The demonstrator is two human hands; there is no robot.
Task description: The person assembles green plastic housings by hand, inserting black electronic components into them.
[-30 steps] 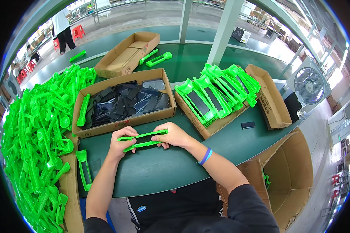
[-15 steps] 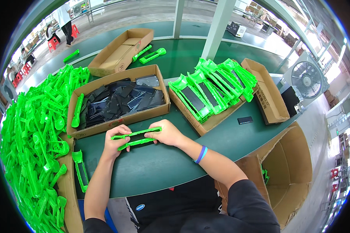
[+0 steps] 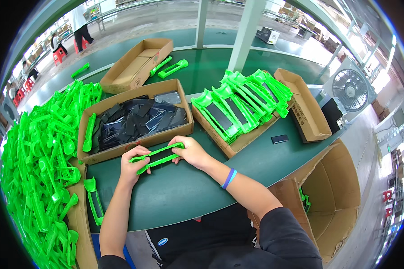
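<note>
Between my two hands, above the green tabletop, is a bright green plastic frame [image 3: 167, 159] with a dark panel [image 3: 159, 155] in its long opening. My left hand [image 3: 133, 162] is closed around its left end, thumb on the near rail. At the other end, my right hand [image 3: 189, 151] pinches the frame with thumb and fingers. Just beyond them stands a cardboard box [image 3: 94, 157] of loose dark flat panels [image 3: 137, 116], a green piece [image 3: 89, 133] leaning inside. Another green frame [image 3: 93, 200] lies by my left forearm.
A large heap of green plastic pieces [image 3: 36, 152] fills the left side. At right, a cardboard tray [image 3: 231, 150] holds several green frames with dark panels [image 3: 238, 105]. One dark panel [image 3: 279, 139] lies on the table [image 3: 179, 193]. A big open carton [image 3: 332, 197] stands low at right, a fan [image 3: 351, 89] behind.
The right end of the frame has come up slightly, and my right thumb has shifted off the dark panel toward the frame's end. Both hands keep their hold.
</note>
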